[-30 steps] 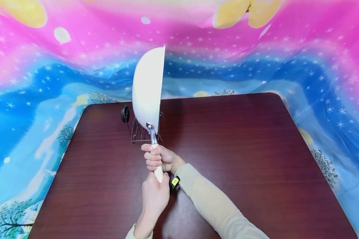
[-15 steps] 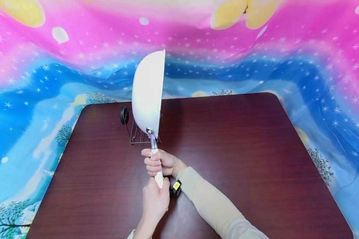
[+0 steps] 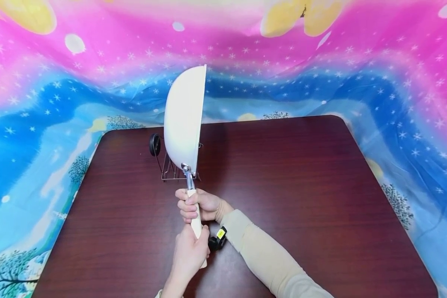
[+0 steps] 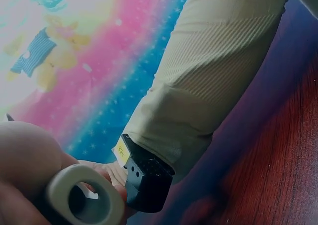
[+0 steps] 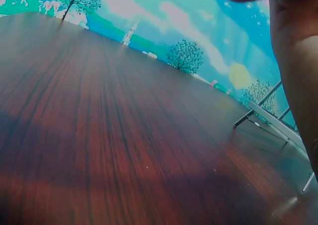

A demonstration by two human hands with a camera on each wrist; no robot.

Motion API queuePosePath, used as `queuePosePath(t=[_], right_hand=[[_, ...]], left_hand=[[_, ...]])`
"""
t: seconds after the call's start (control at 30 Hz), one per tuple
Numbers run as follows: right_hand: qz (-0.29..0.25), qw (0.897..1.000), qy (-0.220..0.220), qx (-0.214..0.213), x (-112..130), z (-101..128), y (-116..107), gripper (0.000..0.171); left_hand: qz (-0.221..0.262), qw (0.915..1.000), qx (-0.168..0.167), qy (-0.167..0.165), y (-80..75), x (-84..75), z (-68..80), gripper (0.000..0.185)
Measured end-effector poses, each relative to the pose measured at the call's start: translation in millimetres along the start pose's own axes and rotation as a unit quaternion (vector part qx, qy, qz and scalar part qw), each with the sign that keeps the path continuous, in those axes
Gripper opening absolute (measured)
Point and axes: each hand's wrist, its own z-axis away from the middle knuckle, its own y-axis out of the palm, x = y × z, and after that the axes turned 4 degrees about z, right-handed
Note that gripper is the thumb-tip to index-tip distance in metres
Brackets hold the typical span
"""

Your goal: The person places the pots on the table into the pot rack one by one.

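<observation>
Fingers of the right hand and seemingly the left hand wrap the pan handle.

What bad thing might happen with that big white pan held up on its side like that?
The white pan stands on edge, gripped only by its handle in the right hand and left hand, so it might twist or slip. Right behind it sits a wire rack on the table; the pan's rim could knock the rack over or miss it.
</observation>
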Motion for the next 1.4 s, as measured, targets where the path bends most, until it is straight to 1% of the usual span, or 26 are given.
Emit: queuePosePath(t=[0.13, 0.27, 0.4, 0.53, 0.67, 0.83, 1.1, 1.4], right_hand=[[-0.002, 1.0, -0.017, -0.019, 2, 1, -2, 0.028], [-0.007, 0.998, -0.039, -0.039, 5, 1, -3, 0.023], [-0.008, 0.998, -0.045, -0.042, 8, 1, -3, 0.021], [-0.004, 0.998, -0.042, -0.044, 9, 3, -3, 0.02], [0.013, 0.997, -0.037, -0.068, 9, 4, -2, 0.017], [0.023, 0.994, -0.019, -0.103, 4, 6, -2, 0.015], [0.039, 0.991, -0.007, -0.129, -4, 9, -4, 0.014], [0.045, 0.987, 0.004, -0.152, -8, 9, -5, 0.016]], left_hand=[[0.0, 1.0, 0.008, 0.001, 3.4, 2.1, -7.8, 0.018], [0.005, 0.9999, 0.007, 0.012, 5.2, 1.1, -14.9, 0.018], [0.015, 0.9998, 0.006, 0.012, 6.0, -1.6, -16.7, 0.017], [0.022, 0.9997, 0.008, 0.006, 6.6, -2.2, -15.9, 0.016], [0.029, 0.9995, 0.015, 0.005, 6.3, 0.4, -16.9, 0.015], [0.046, 0.9984, 0.033, -0.005, 6.3, 10.2, -19.3, 0.015], [0.094, 0.9937, 0.061, -0.012, 8.0, 25.8, -22.2, 0.013], [0.094, 0.9935, 0.062, -0.018, 10.6, 35.2, -25.5, 0.011]])
